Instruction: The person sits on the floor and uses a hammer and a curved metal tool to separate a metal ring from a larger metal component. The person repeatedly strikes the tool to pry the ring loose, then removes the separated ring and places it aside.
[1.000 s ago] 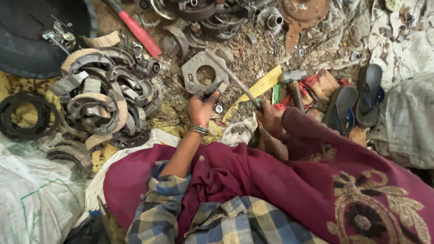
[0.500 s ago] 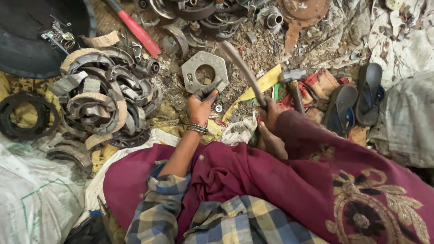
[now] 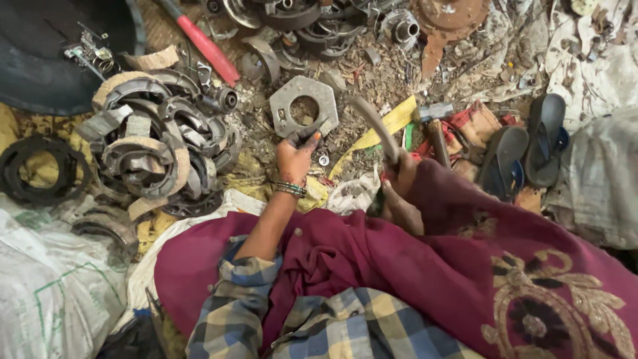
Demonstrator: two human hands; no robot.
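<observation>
Left hand [image 3: 294, 156] pinches hexagonal plate [image 3: 304, 112]; right hand [image 3: 401, 174] grips raised curved bar [image 3: 374, 126].

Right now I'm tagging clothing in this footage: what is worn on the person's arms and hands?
The left hand is bare, with stacked bangles at the wrist and a blue, yellow and grey checked sleeve pushed up. The right hand is bare; maroon cloth with gold embroidery drapes its arm.

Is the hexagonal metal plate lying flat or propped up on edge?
Flat. The hexagonal metal plate shows its full face and centre hole on the debris, with the left hand gripping its near edge.
</observation>
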